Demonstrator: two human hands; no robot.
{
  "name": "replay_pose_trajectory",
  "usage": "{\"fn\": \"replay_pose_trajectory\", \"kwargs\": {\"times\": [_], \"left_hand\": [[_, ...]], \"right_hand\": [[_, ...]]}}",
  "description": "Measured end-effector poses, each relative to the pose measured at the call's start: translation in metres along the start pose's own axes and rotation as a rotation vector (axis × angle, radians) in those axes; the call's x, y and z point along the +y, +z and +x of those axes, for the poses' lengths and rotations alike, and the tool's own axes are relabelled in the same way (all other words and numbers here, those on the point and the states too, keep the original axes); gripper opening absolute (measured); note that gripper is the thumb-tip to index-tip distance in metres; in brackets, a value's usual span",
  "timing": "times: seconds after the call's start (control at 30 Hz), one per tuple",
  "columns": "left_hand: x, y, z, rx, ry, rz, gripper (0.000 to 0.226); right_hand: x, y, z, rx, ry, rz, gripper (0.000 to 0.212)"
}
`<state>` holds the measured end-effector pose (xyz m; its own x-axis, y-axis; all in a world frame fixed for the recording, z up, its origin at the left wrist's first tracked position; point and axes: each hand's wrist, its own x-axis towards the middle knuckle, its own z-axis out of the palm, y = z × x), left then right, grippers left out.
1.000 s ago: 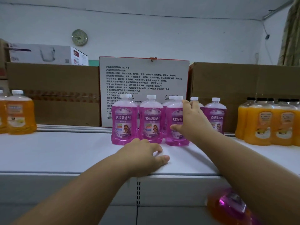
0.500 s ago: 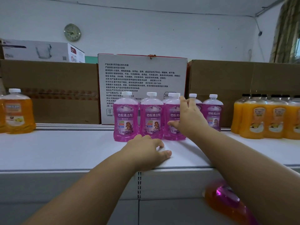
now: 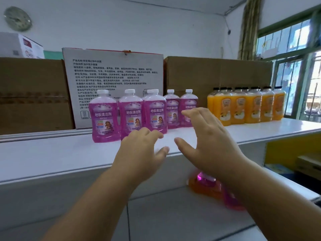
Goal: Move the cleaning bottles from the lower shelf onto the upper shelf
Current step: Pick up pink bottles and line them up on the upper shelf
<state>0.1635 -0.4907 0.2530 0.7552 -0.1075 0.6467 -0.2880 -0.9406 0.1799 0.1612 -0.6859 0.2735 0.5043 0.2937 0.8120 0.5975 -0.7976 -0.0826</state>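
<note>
Above the front edge of the upper shelf [image 3: 52,159], both hands hang empty: the left hand [image 3: 140,152] loosely curled, the right hand [image 3: 206,136] spread, neither touching a bottle. Just beyond stand the pink bottles [image 3: 129,115], upright in a close group. Below the right forearm, more bottles [image 3: 205,186] lie blurred on the lower shelf [image 3: 173,214]. Full of liquid, they likely handle heavy; smooth, rigid plastic may slip, so take the waist, not the cap.

Glossy clear plastic bottles [image 3: 105,117], matt cardboard boxes [image 3: 33,94]
</note>
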Motion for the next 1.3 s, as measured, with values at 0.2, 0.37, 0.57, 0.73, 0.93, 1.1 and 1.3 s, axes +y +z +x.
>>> {"fn": "replay_pose_trajectory", "kwargs": {"times": [0.2, 0.37, 0.57, 0.73, 0.93, 1.1, 1.3], "left_hand": [[0.088, 0.052, -0.056, 0.089, 0.192, -0.145, 0.037], [0.154, 0.139, -0.085, -0.107, 0.076, -0.229, 0.042], [0.204, 0.225, -0.092, -0.320, -0.042, -0.272, 0.046], [0.210, 0.278, -0.077, -0.406, -0.124, -0.297, 0.046], [0.201, 0.351, -0.019, -0.433, -0.285, -0.267, 0.052], [0.203, 0.393, 0.013, -0.328, -0.366, -0.171, 0.057], [0.206, 0.419, 0.017, -0.261, -0.437, -0.162, 0.061]], "right_hand": [[0.040, -0.048, -0.069, -0.025, 0.037, 0.027, 0.063], [0.107, -0.074, -0.127, -0.083, 0.129, 0.050, 0.060], [0.189, -0.075, -0.180, -0.217, 0.232, 0.070, 0.053], [0.241, -0.052, -0.188, -0.259, 0.313, 0.107, 0.055], [0.294, -0.013, -0.184, -0.318, 0.437, 0.022, 0.057], [0.327, 0.007, -0.178, -0.363, 0.475, 0.030, 0.052], [0.366, 0.046, -0.176, -0.421, 0.497, 0.077, 0.052]]}}
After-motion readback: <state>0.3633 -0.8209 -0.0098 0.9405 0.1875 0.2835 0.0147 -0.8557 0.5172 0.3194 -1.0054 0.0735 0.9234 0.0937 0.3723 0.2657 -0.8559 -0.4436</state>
